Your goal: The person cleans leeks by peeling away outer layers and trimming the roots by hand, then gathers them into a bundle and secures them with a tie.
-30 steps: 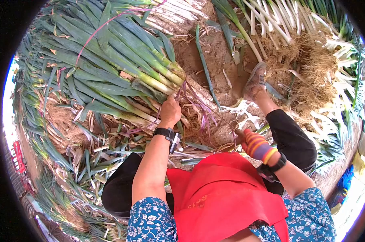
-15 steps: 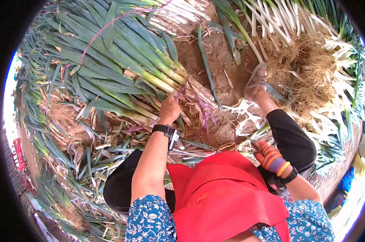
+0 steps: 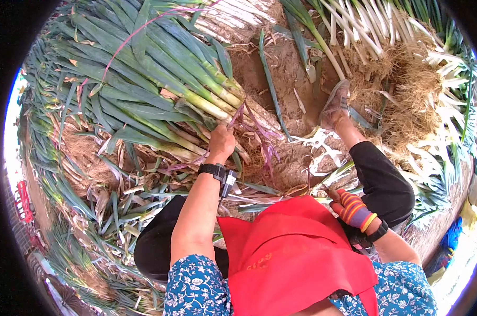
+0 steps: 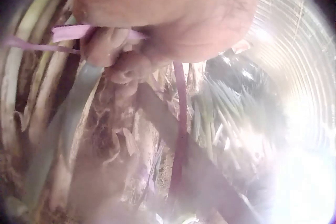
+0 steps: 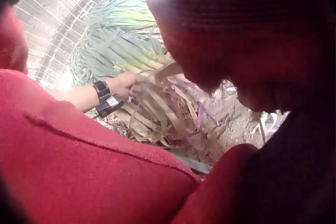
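My bare left hand (image 3: 221, 142) is at the lower edge of a bundle of leeks (image 3: 196, 100), close to their white ends. Its curled fingers pinch a purple plastic tie (image 4: 71, 33), which passes between them in the left wrist view. Loose purple ends (image 3: 267, 150) hang over the leek roots. In a striped glove, my right hand (image 3: 353, 210) is by the right knee, apart from the bundle. A short, flat, blade-like piece (image 3: 330, 193) sticks out from its curled fingers. In the right wrist view the gloved hand is dark and blurred.
More leeks (image 3: 365, 26) lie at the upper right, with a mass of roots (image 3: 412, 95) beside the shoe (image 3: 334, 102). Leaf scraps (image 3: 322, 150) litter the soil. A pink strip (image 3: 135, 31) crosses the leek leaves. The red apron (image 3: 296, 253) covers the lap.
My right hand has drawn back right and down, toward the knee. The tie stretched between the hands has gone slack, its ends hanging by the leeks. My left hand has barely moved.
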The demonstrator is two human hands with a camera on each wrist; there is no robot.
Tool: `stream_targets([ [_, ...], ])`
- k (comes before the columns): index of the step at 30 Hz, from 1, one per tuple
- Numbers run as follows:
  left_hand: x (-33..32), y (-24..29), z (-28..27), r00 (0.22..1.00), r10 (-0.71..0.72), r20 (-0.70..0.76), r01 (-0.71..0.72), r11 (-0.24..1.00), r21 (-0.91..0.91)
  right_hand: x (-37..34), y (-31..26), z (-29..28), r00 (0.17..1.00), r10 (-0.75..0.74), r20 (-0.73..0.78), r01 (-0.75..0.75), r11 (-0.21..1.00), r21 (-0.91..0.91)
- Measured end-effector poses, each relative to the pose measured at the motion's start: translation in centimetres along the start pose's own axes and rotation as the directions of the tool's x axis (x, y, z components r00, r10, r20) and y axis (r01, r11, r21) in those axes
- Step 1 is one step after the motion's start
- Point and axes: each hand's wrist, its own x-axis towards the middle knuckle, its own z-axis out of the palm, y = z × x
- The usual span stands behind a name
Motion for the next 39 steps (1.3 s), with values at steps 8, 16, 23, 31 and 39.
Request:
stream_targets([
  [8,0.9,-1.2,0.7,0.977,0.034,-0.209,-0.058,0.992,-0.114,5.1,0.8,3.6,0.975,0.17,0.143,-0.202,0.946,0.253],
  [16,0.0,-0.4,1.7,0.975,-0.135,-0.175,0.101,0.977,-0.19,5.5,-0.6,2.9,0.963,0.192,0.19,-0.261,0.842,0.472],
  [23,-0.7,-0.9,0.5,0.987,-0.007,-0.159,-0.007,0.996,-0.085,4.1,-0.1,3.3,0.979,0.141,0.15,-0.19,0.899,0.395],
  [31,-7.0,-2.8,5.2,0.984,0.045,-0.173,-0.047,0.999,-0.007,6.2,-1.7,2.0,0.86,-0.372,-0.348,0.421,0.904,0.075],
  [39,-18.8,5.3,7.4,0.592,0.766,0.25,-0.638,0.635,-0.436,3.6,-2.5,1.6,0.974,0.164,-0.159,-0.027,0.776,0.63],
])
